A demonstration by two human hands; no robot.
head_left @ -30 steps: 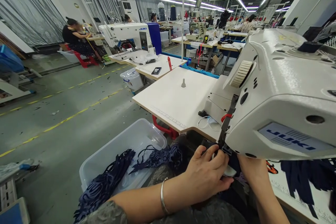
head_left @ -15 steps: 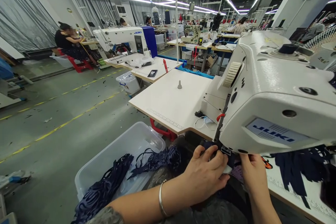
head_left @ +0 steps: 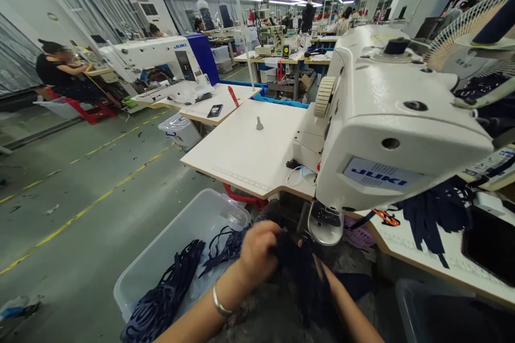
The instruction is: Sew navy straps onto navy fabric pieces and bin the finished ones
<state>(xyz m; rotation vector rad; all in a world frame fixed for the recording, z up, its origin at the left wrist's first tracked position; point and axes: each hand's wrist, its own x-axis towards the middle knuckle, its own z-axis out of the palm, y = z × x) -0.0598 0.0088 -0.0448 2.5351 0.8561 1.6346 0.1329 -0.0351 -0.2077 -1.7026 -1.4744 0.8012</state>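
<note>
My left hand (head_left: 260, 249), a silver bangle on its wrist, is closed on a piece of dark navy fabric (head_left: 295, 273) above my lap. Behind the cloth is my right hand (head_left: 325, 274), mostly covered; a fingertip shows at the upper edge, pinching the fabric. The cloth hangs down between both forearms and is slightly blurred. Just beyond it, the white JUKI sewing machine (head_left: 386, 134) stands with its rounded metal sewing bed (head_left: 326, 230) bare in front of my hands.
A clear plastic bin (head_left: 161, 249) at left holds bundles of navy strips (head_left: 167, 289). On the right table lie more navy pieces (head_left: 434, 211), orange-handled snips (head_left: 386, 217) and a black phone-like slab (head_left: 491, 241). A white tabletop (head_left: 249, 155) extends ahead. Several people work farther back.
Both hands have drawn the navy fabric away from the machine's needle area toward my lap. My left hand has closed into a fist on it. The view has shifted right.
</note>
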